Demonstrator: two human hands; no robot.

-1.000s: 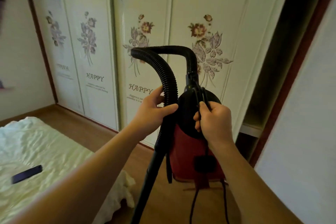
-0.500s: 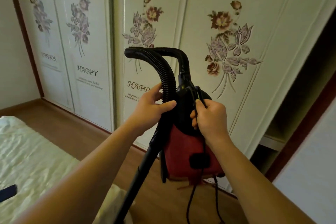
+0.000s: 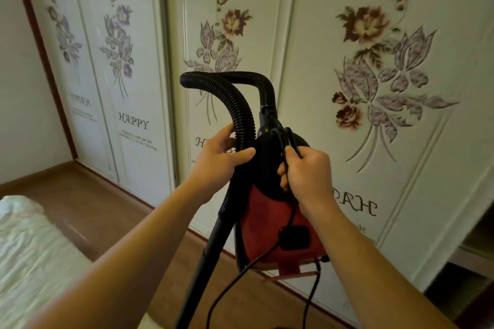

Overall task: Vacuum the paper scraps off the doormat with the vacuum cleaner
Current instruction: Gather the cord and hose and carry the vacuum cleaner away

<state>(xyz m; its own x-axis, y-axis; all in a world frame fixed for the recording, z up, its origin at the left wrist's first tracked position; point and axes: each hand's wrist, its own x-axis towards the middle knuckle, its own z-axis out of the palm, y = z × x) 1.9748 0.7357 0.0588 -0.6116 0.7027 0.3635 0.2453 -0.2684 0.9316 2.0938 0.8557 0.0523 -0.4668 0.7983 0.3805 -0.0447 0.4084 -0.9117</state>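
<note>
Red-and-black canister vacuum cleaner [image 3: 270,224] is carried at chest height, closer to the white floral wardrobe doors [image 3: 374,88] than a second ago; the person has walked forward and the bed with pale sheets [image 3: 29,248] has slid to the left edge. Left hand [image 3: 216,157] wraps its fingers around the black ribbed hose [image 3: 240,120]; right hand [image 3: 307,171] is closed on the black top handle and cord [image 3: 288,141]. Loose black power cable [image 3: 227,291] dangles, likely to snag. Doormat and scraps not in view, so vacuuming not yet begun; wardrobe blocks straight ahead.
</note>
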